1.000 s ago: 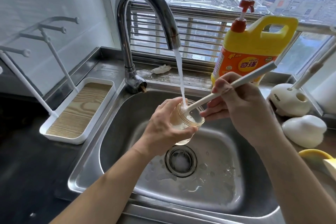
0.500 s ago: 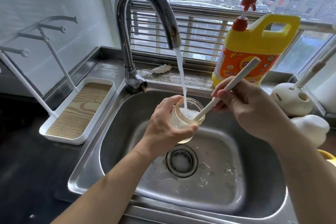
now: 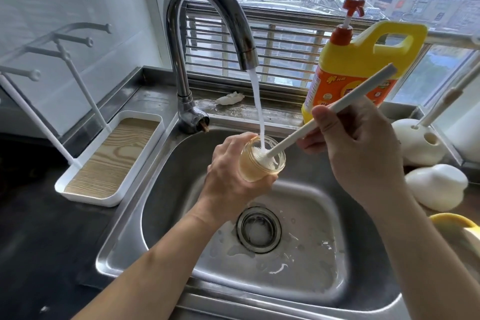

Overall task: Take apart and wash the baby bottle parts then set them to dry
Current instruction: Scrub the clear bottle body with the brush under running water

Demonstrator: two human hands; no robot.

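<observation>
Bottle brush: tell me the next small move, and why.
Probably twist the brush and work it round the inside wall. Its head sits inside the bottle, which the left hand grips under the running water, and the right hand holds it, so scrubbing seems the natural step.

Both hands crowd the middle of the frame over the sink [image 3: 161, 215]: the left hand [image 3: 231, 176] grips the bottle [image 3: 259, 163], and the right hand [image 3: 363, 148] holds the brush [image 3: 363, 89], which slants toward the upper right. The tap [image 3: 207, 8] arches in from the upper middle, its water [image 3: 256, 101] falling into the bottle. Below the hands, the basin floor around the drain [image 3: 258, 228] lies open. The soap jug [image 3: 363, 60] and the white holders [image 3: 415, 148] wall off the right edge. The drying rack [image 3: 111, 161], with its slanted pegs, stands at the left.
</observation>
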